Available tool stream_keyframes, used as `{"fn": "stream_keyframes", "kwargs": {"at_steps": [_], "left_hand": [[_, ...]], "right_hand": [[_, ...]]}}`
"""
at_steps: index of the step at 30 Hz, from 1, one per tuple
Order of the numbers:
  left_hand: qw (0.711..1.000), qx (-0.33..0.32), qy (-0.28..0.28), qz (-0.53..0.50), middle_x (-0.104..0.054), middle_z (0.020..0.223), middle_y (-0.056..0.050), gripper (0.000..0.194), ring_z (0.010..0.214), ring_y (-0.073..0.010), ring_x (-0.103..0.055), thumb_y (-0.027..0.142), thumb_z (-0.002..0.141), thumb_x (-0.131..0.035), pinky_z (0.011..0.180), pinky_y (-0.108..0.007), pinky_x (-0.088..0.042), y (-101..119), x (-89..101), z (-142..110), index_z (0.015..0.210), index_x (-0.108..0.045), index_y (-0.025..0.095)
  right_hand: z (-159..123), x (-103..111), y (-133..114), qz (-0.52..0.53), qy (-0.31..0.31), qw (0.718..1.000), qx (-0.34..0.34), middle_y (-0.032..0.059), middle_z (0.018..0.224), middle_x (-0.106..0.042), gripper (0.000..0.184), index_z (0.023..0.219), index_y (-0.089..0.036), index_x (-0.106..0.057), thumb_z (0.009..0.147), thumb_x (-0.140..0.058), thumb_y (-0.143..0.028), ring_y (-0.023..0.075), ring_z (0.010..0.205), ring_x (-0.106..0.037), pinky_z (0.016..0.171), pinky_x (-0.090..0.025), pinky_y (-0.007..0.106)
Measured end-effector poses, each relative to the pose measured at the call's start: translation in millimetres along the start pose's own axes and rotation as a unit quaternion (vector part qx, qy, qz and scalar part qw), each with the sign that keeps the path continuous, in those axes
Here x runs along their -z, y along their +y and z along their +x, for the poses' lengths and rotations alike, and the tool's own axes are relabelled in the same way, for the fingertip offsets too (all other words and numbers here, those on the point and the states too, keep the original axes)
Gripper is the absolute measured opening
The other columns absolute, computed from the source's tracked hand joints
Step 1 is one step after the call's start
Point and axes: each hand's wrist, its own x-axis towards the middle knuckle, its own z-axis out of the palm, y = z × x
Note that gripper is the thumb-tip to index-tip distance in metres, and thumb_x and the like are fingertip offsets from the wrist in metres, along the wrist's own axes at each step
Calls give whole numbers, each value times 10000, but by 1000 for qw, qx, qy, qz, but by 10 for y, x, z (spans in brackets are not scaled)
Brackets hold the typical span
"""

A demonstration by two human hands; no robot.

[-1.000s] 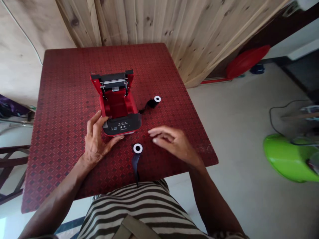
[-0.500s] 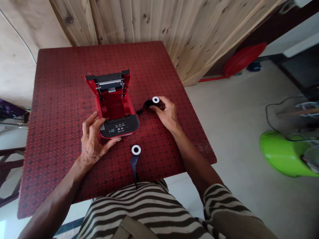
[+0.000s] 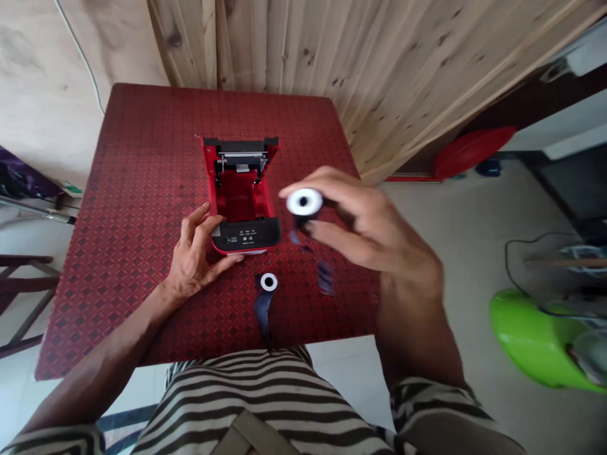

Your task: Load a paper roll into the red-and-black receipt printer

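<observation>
A small red and black printer (image 3: 244,234) stands on the table with its lid (image 3: 243,151) raised and its red bay exposed. My left hand (image 3: 193,256) grips its front left corner, fingers on the side and thumb along the front edge. In my right hand (image 3: 374,221) is a dark ribbon roll (image 3: 303,205) with a white ring-shaped end, lifted close to the camera and pinched between thumb and fingers. A dark tail of ribbon (image 3: 325,278) hangs below it, blurred. Another ribbon roll (image 3: 269,282) lies in front of the printer, its strip trailing towards the table's near edge.
The table (image 3: 142,158) has a red patterned top and meets a wooden plank wall (image 3: 284,50). A dark wooden chair (image 3: 23,303) is at the left. On the floor to the right is a bright green tub (image 3: 526,341).
My right hand has lifted the ribbon roll off the table, up towards the camera, with its tail pulled clear of the printer's side. My left hand stays on the printer. The view has shifted slightly.
</observation>
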Motion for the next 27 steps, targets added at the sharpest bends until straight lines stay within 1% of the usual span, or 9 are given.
{"fn": "stream_keyframes", "kwargs": {"at_steps": [2,4,6,8,11,14,18,22,27], "left_hand": [[1000,2,-5,-4,-510,1501,-201,788,1412,-338,-573,622,897,-762,1087,-528,-631,-12,-2,-12,1499,-452,219],[1000,3,-12,-12,-503,1504,-199,751,1407,-341,-577,623,933,-713,1067,-531,-642,-23,-6,-22,1511,-442,229],[1000,8,-18,-21,-502,1504,-191,742,1403,-343,-580,630,944,-690,1056,-534,-649,-27,-12,-28,1520,-430,241],[999,15,-22,-27,-499,1510,-186,759,1402,-341,-582,644,935,-695,1057,-529,-651,-23,-20,-30,1523,-424,248],[999,17,-19,-31,-494,1514,-186,772,1401,-333,-587,643,925,-709,1069,-515,-648,-10,-32,-28,1522,-421,248],[999,16,-15,-30,-501,1509,-182,791,1397,-330,-593,631,913,-733,1085,-522,-641,-2,-40,-30,1530,-408,256],[999,16,-16,-27,-500,1508,-185,803,1391,-337,-596,626,902,-750,1100,-549,-631,-6,-42,-37,1527,-406,256],[999,23,-22,-31,-491,1519,-185,801,1406,-347,-583,622,903,-752,1115,-567,-617,-10,-43,-45,1528,-406,261],[999,26,-24,-32,-496,1520,-181,810,1429,-355,-561,615,899,-760,1114,-567,-617,-1,-36,-46,1538,-406,268]], "right_hand": [[218,-200,132,-71,-46,996,15,89,1311,-726,366,1345,-232,-666,982,-623,-232,268,1192,-684,1082,-541,487],[390,-403,244,-122,-66,990,15,107,1380,-703,425,1382,-208,-624,962,-591,-150,273,1250,-665,1125,-520,501],[498,-553,293,-164,-80,983,1,118,1363,-709,424,1358,-194,-616,946,-579,-101,279,1249,-659,1126,-516,494],[561,-633,283,-208,-102,973,-20,124,1264,-736,367,1292,-181,-633,946,-568,-75,282,1187,-668,1080,-526,472],[638,-667,227,-272,-145,950,-48,127,1120,-748,279,1200,-155,-662,960,-559,-55,267,1073,-676,978,-528,412],[724,-683,190,-315,-179,930,-64,140,1065,-748,231,1168,-134,-692,974,-584,-67,261,1008,-684,903,-514,378],[814,-733,191,-362,-185,911,-64,140,1017,-764,244,1157,-138,-720,951,-613,-60,257,908,-703,816,-500,363],[854,-792,263,-364,-184,912,-52,117,906,-775,279,1146,-147,-727,922,-609,-32,253,809,-709,751,-486,360],[894,-828,417,-325,-195,924,-50,110,897,-786,274,1103,-161,-734,900,-622,-16,259,834,-718,780,-501,369]]}}
